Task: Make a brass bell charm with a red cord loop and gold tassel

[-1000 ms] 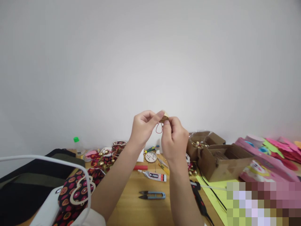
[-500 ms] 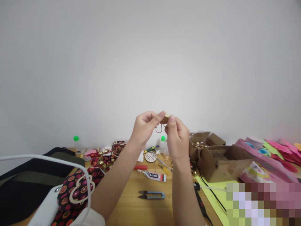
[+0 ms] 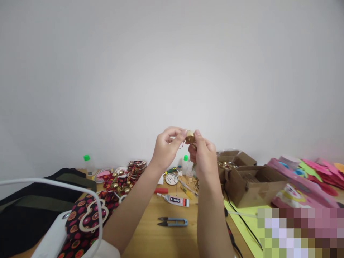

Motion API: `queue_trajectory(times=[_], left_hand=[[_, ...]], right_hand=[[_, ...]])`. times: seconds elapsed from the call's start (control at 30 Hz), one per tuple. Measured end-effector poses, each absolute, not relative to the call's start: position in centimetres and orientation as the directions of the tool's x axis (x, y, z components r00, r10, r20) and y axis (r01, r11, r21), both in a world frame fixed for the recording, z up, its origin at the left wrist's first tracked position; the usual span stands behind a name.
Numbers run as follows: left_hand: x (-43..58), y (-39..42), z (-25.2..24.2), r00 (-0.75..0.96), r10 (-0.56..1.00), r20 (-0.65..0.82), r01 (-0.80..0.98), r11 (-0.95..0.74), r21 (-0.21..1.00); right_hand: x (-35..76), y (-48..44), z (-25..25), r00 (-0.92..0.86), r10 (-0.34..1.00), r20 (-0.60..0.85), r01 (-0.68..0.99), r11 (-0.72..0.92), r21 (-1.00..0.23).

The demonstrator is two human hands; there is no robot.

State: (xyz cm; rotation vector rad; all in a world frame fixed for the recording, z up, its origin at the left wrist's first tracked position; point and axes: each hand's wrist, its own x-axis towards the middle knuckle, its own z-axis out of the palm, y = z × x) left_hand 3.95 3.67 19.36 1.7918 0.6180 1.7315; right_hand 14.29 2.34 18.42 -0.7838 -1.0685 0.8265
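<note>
The wooden table [image 3: 153,240] reached to the wall at its far edge, and most of its clutter was banked up there. An open cardboard box [image 3: 254,191] stood toward the far right corner; had anything small slipped that way, it might have dropped in among the contents. Along the left side lay patterned cloth [image 3: 75,216] with a white cable [image 3: 57,181] arching over it, close to the left forearm — a wide sweep of that arm could have snagged the cable.

Both hands were raised clear of the table, roughly above its far edge. The right hand [image 3: 205,154] had thumb and fingers closed on a small gold-and-brown piece [image 3: 190,136]; the left hand [image 3: 165,148] was pinched tight at the piece's left side and appeared to have hold of it too, though its fingertips were blurred. With so little surface to grip, uneven pressure could have made the piece twist or pop free.

Below, a glue tube [image 3: 176,200] and blue-handled snips [image 3: 176,222] lay midway between far and near edges, so a falling piece might have struck them. Smallest was the red cord [image 3: 182,146] beside the left fingertips — a careless tug could have tangled it or pulled it loose.
</note>
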Motion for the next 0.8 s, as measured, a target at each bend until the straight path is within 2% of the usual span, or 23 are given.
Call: queue_trajectory(times=[0.07, 0.13, 0.23, 0.33, 0.4, 0.53, 0.8], left_hand=[[3.7, 3.6, 18.5, -0.049, 0.481, 0.875, 0.175, -0.859, 0.482], [3.6, 3.6, 17.6, -0.066, 0.244, 0.968, 0.407, -0.879, 0.249], [3.5, 3.8, 16.5, 0.041, -0.024, 0.999, 0.635, -0.771, -0.045], [3.6, 4.1, 16.1, 0.165, -0.166, 0.972, 0.715, -0.659, -0.234], [3.7, 4.2, 16.2, 0.195, -0.217, 0.956, 0.749, -0.597, -0.288], [3.9, 4.1, 16.6, 0.184, -0.269, 0.945, 0.809, -0.505, -0.301], [4.1, 3.8, 17.1, 0.213, -0.252, 0.944, 0.826, -0.469, -0.312]], right_hand=[[14.4, 2.3, 18.5, 0.243, 0.891, 0.384, -0.243, 0.439, -0.865], [14.4, 2.1, 18.6, 0.239, 0.893, 0.381, -0.267, 0.437, -0.859], [14.5, 2.1, 18.6, 0.245, 0.881, 0.404, -0.248, 0.46, -0.853], [14.5, 2.2, 18.4, 0.262, 0.855, 0.448, -0.196, 0.501, -0.843], [14.5, 2.2, 18.4, 0.281, 0.835, 0.472, -0.169, 0.528, -0.832], [14.4, 2.0, 18.3, 0.303, 0.828, 0.472, -0.161, 0.533, -0.831], [14.6, 1.8, 18.4, 0.311, 0.83, 0.462, -0.156, 0.525, -0.837]])
